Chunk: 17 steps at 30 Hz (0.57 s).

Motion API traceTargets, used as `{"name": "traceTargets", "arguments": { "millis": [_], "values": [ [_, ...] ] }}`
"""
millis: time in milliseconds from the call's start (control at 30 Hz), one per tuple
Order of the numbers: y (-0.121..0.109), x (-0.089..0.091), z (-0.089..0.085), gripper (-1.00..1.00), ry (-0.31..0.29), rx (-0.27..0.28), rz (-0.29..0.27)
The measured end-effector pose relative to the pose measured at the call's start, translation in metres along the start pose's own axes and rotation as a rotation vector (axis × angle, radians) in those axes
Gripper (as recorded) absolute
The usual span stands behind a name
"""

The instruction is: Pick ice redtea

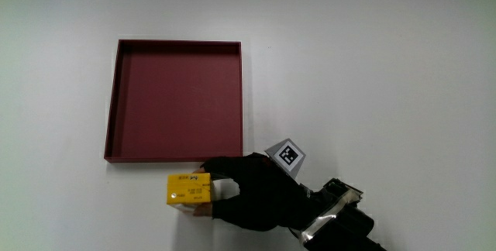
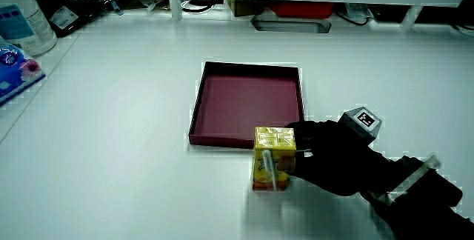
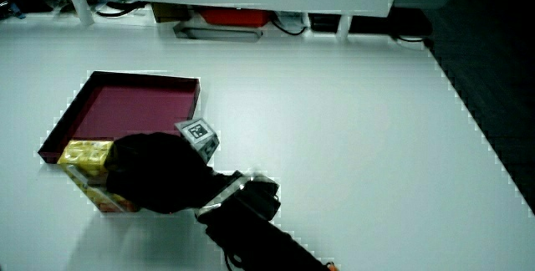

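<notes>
White table (image 1: 387, 65) carries a dark red tray (image 1: 177, 100), with a yellow ice redtea carton (image 1: 189, 190) standing upright just outside the tray's rim at the tray's 6 o'clock, nearer the person. At the carton's 3 o'clock, the hand (image 1: 256, 193) wraps its fingers (image 1: 213, 167) around it, grasping the carton.

nothing here can be read. the yellow carton (image 1: 190, 190) has dark print on its upper face, too small to make out. the cube (image 1: 286, 156) on the hand (image 1: 252, 191) carries a black-and-white square pattern, no letters or digits.
</notes>
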Motion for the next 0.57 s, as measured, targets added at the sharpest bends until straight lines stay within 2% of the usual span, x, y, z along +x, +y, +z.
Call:
{"name": "traceTargets", "arguments": {
  "millis": [100,167,267,367,433,500,567],
  "values": [
    [0.001,-0.002,0.0,1.0,0.002,-0.01,0.003],
    [0.002,-0.005,0.0,1.0,0.026,-0.021,-0.005],
    [0.003,-0.012,0.002,1.0,0.039,-0.016,0.015],
    [0.007,-0.025,0.007,1.0,0.09,0.002,0.05],
    [0.009,-0.035,0.013,1.0,0.069,0.016,0.076],
    [0.013,-0.049,0.018,1.0,0.087,0.049,0.131],
    [0.018,-0.055,0.026,1.0,0.058,0.068,0.151]
  ]
}}
